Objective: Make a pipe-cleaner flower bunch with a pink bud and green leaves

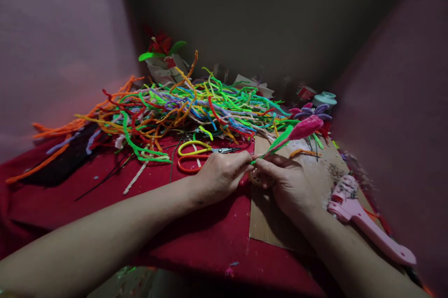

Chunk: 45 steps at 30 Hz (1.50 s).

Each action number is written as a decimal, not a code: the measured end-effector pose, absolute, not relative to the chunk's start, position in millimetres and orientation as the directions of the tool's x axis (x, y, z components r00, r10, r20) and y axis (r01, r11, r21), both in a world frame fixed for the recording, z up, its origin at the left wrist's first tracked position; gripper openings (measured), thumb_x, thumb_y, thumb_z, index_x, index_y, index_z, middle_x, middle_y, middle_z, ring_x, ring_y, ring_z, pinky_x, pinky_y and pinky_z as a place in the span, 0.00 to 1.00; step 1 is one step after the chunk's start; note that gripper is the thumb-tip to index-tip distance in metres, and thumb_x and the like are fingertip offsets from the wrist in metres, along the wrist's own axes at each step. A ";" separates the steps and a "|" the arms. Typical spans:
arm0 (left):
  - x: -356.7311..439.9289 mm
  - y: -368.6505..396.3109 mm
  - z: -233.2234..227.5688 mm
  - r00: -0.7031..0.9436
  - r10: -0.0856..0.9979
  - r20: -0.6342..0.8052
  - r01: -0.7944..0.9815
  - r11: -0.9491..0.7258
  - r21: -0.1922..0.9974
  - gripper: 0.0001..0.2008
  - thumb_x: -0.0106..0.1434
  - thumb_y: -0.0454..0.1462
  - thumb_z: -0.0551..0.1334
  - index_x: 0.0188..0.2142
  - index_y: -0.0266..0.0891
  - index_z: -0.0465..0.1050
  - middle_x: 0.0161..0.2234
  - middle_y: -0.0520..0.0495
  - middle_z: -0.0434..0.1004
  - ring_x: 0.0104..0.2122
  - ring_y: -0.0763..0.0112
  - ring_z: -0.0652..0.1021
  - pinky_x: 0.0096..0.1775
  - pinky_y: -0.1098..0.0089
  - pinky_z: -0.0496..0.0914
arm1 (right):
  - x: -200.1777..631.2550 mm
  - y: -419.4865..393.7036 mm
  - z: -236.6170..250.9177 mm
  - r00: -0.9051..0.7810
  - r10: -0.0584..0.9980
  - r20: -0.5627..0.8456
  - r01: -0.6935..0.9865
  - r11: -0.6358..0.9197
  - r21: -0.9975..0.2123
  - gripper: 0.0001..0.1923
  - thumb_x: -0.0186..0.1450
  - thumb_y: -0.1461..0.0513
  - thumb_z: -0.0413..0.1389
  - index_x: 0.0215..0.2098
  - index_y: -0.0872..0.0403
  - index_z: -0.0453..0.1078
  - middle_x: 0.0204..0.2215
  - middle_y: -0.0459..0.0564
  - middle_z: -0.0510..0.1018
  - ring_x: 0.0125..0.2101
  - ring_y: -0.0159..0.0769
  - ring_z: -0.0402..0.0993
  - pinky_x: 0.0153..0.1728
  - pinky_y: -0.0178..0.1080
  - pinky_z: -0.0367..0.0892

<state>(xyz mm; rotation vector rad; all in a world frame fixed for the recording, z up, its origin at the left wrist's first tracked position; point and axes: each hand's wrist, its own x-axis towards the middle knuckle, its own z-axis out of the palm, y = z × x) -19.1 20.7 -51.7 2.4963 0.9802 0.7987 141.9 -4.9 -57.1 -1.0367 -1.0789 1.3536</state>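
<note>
A pipe cleaner flower point(304, 128) with a pink bud and a green leaf tilts up to the right between my hands. My left hand point(224, 169) pinches the lower end of its green stem. Fingers of my right hand point(285, 181) close on the same stem, just right of the left fingertips. Beneath the right hand a round pale piece with holes point(261, 179) partly shows; what it is I cannot make out. Scissors point(194, 157) with yellow and red handles lie just behind my left hand, blades pointing right.
A heap of many-coloured pipe cleaners point(196, 106) spreads across the back of the red cloth point(210, 237). Cardboard point(273, 223) lies under my right hand. A pink hot glue gun point(364, 223) rests by my right forearm. Behind are a teal-lidded jar point(325, 98) and a red flower point(161, 45).
</note>
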 end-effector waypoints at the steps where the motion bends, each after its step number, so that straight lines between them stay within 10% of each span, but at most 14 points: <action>1: -18.7 20.9 -51.2 0.596 0.711 0.374 0.499 -0.693 0.520 0.10 0.65 0.37 0.50 0.31 0.37 0.67 0.25 0.50 0.68 0.25 0.75 0.68 0.29 0.75 0.61 | 141.8 -5.2 -56.7 -0.053 0.999 -0.006 -0.210 -0.017 -0.978 0.10 0.57 0.60 0.59 0.20 0.57 0.70 0.15 0.43 0.68 0.17 0.26 0.58 0.20 0.33 0.51; 12: -14.4 22.3 -37.2 0.552 0.832 0.050 0.167 -0.169 0.971 0.08 0.61 0.37 0.55 0.29 0.35 0.68 0.18 0.57 0.65 0.12 0.83 0.64 0.16 0.80 0.58 | 142.4 -3.9 -57.8 -0.122 0.993 -0.004 -0.324 -0.044 -0.945 0.08 0.56 0.60 0.60 0.34 0.54 0.76 0.19 0.43 0.71 0.19 0.26 0.60 0.22 0.32 0.55; 34: -20.4 32.4 -37.8 0.788 0.589 -0.179 -0.166 0.483 0.859 0.07 0.60 0.36 0.58 0.27 0.34 0.65 0.14 0.59 0.62 0.08 0.86 0.55 0.11 0.83 0.51 | 145.0 -3.3 -49.0 -0.094 0.995 0.038 -0.232 0.015 -0.973 0.04 0.54 0.63 0.61 0.23 0.55 0.75 0.16 0.43 0.72 0.17 0.25 0.59 0.18 0.32 0.52; 45: -23.2 35.7 -38.4 0.770 0.617 -0.162 -0.085 0.352 0.932 0.12 0.63 0.40 0.55 0.30 0.31 0.69 0.17 0.52 0.69 0.11 0.84 0.64 0.14 0.81 0.57 | 143.0 -1.0 -53.3 -0.014 0.999 -0.049 -0.265 -0.051 -0.963 0.07 0.52 0.61 0.62 0.19 0.55 0.72 0.15 0.42 0.68 0.17 0.26 0.55 0.20 0.33 0.50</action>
